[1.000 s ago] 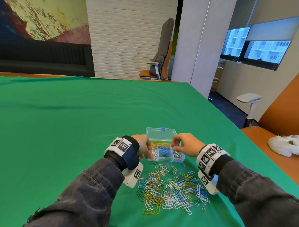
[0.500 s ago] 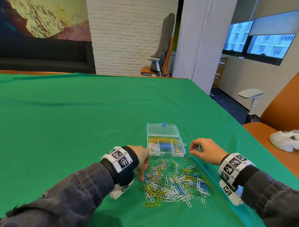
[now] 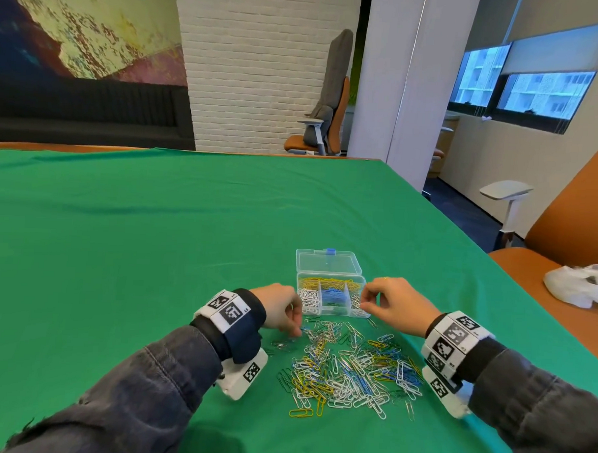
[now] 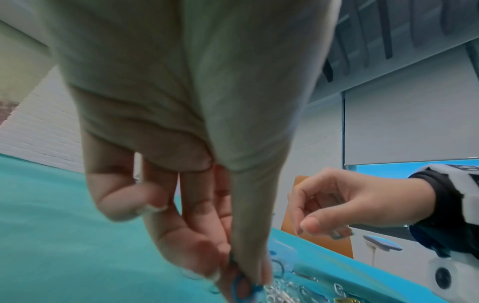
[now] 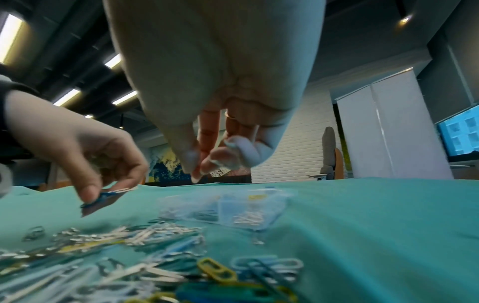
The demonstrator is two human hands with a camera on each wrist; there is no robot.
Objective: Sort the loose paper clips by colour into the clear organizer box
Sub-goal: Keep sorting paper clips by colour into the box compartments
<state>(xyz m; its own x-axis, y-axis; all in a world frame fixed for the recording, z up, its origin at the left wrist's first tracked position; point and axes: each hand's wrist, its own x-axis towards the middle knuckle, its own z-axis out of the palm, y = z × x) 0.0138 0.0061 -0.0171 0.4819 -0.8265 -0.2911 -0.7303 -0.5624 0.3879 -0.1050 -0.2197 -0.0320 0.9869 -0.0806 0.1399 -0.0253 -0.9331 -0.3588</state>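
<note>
My left hand [image 3: 280, 309] pinches 1 blue clip [image 4: 239, 287] at the pile's [image 3: 349, 372] edge nearest the box [image 3: 328, 298]; next it goes into the box's blue middle cell. My right hand [image 3: 390, 304], fingertips [image 5: 193, 162] together, hangs over the box's right end; whether it holds a clip, I cannot tell. Half a second ago it was farther right of the box.

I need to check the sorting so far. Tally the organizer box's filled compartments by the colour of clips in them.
Yellow-clip compartment: 1
White-clip compartment: 1
Blue-clip compartment: 1
Silver-clip compartment: 1
Total: 4, all in the clear organizer box
</note>
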